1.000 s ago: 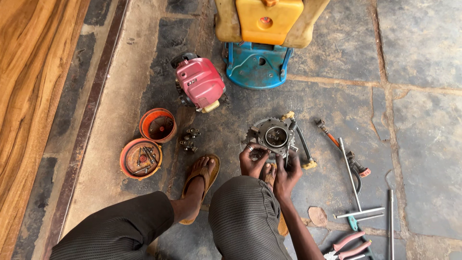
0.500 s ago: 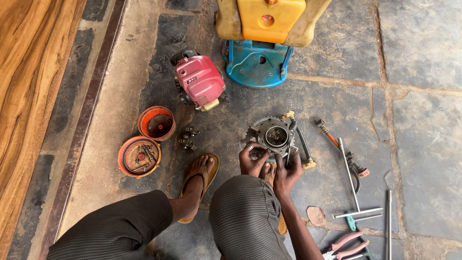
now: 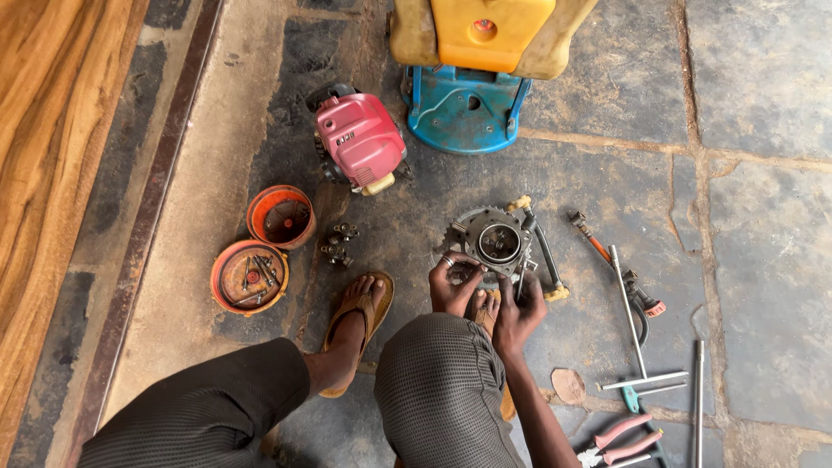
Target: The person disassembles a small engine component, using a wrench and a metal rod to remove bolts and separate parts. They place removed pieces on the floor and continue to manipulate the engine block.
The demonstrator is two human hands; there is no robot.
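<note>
A: Log the scene, biggest item first.

B: Stone floor [image 3: 763, 104], grey slabs with dusty joints; a wooden board [image 3: 52, 130] runs along the left edge. At the top, a yellow tank [image 3: 490, 35] sits on a blue base [image 3: 464, 113]. Below and to the left of it lies a pink engine cover [image 3: 360, 139].

A: And the person?

B: Seated low, knees up, in dark striped trousers [image 3: 438, 390]. One foot in a brown sandal [image 3: 360, 321] rests flat on the floor.

A: The part being worked on?

B: A round grey metal engine part [image 3: 494, 238] with a toothed rim, lying on the floor just ahead of the knees, between the engine cover and the tools.

A: Hands?

B: The left hand [image 3: 452, 286] touches the near left edge of the part, fingers curled on the rim. The right hand [image 3: 518, 312] is at the near right edge, fingers bent round something small; cannot tell what it pinches.

A: Smaller items?

B: Two orange cups [image 3: 282, 217], the nearer one holding loose bits. A long T-shaped wrench [image 3: 628, 312] to the right, pink-handled pliers [image 3: 620, 438] at the bottom, and a few dark bolts [image 3: 338, 244] beside the cups.
</note>
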